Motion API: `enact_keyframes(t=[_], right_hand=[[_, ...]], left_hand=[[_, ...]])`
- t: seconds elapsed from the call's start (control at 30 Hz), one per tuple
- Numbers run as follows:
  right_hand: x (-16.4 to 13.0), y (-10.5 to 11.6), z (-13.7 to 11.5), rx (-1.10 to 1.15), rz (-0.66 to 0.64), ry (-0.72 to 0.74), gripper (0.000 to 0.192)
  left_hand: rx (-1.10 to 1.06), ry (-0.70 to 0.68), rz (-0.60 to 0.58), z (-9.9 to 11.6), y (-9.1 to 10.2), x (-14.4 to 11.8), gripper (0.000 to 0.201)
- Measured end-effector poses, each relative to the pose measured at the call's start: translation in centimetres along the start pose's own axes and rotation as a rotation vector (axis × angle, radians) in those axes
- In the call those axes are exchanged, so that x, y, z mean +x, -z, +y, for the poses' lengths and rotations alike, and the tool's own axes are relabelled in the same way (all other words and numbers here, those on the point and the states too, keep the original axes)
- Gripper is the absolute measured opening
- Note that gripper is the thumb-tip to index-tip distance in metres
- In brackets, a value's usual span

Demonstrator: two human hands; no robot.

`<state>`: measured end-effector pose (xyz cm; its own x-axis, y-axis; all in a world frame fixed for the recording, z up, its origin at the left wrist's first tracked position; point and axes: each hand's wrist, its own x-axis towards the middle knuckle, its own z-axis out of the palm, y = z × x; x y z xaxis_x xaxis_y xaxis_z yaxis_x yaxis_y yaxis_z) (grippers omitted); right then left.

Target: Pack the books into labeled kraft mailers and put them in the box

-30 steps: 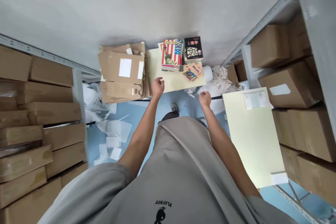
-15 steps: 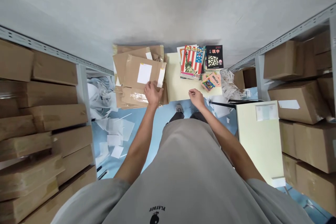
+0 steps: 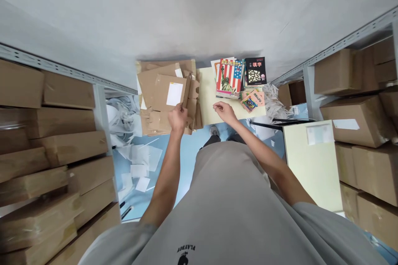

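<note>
I've got the L hand [image 3: 178,118] at the front of the top flattened box [image 3: 164,89], upper L of the pile on the table [image 3: 206,109]. Fingers curled, tips hidden, so can't tell if it's clamped on the cardboard. Label [image 3: 174,94] on that box: too small to read, lower edge right by my knuckles. R hand [image 3: 224,112] is well apart from L, over/near the table's front edge, fingers loosely bent, nothing visible in it; can't judge height. Flag book [image 3: 230,78] covers most of whatever's stacked under it; same w/ black book [image 3: 256,71]. Small pink cards [image 3: 252,101] in front, print blurry. Shirt [image 3: 230,198] blocks most of the legs; shelf boxes [image 3: 74,140] cut off at frame edge.
</note>
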<state>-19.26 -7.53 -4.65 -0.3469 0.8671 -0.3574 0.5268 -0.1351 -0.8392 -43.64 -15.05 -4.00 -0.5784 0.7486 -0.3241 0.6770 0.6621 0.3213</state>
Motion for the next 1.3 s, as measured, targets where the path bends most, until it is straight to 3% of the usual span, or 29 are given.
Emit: enact_keyframes(t=[0.3, 0.6, 1.03, 1.3], right_hand=[[0.6, -1.6, -1.5, 0.111, -0.021, 0.002, 0.020], [0.3, -2.7, -3.2, 0.124, -0.057, 0.015, 0.018], [-2.0, -4.6, -4.3, 0.183, -0.143, 0.044, 0.011], [-4.1, -4.0, -5.0, 0.288, -0.101, 0.075, 0.047]], left_hand=[[-0.183, 0.006, 0.112, -1.3, 1.6, 0.3, 0.041], [-0.227, -0.021, 0.131, -2.3, 2.4, 0.3, 0.039], [-0.240, -0.080, 0.216, -1.5, 4.9, -1.3, 0.042], [-0.342, -0.203, 0.315, 1.6, 8.3, -4.7, 0.037]])
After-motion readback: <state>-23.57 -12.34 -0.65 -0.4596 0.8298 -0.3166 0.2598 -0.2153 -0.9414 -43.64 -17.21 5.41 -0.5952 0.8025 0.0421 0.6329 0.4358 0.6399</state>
